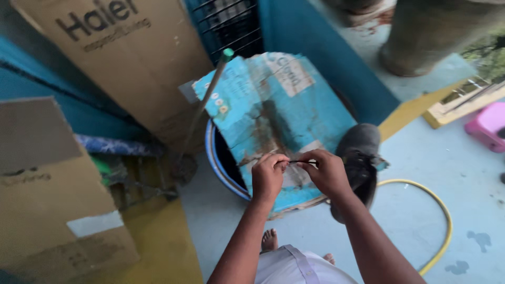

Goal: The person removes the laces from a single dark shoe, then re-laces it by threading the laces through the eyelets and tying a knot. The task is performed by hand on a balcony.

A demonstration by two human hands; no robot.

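Note:
My left hand (268, 176) and my right hand (326, 171) meet over a worn blue cardboard sheet (279, 110). Between their fingertips they pinch a small thin dark object (301, 162); its kind is too small to tell. The sheet lies tilted across the top of a round blue-rimmed tub (223, 168). A dark grey shoe (360, 163) sits just right of my right hand, resting against the sheet's edge.
Large brown cardboard boxes (126, 47) lean against the blue wall at left, another box (47, 194) stands nearer. A green-tipped stick (208, 94) leans by the tub. A yellow hose (436, 210) curves on the floor at right, near a pink stool (489, 126).

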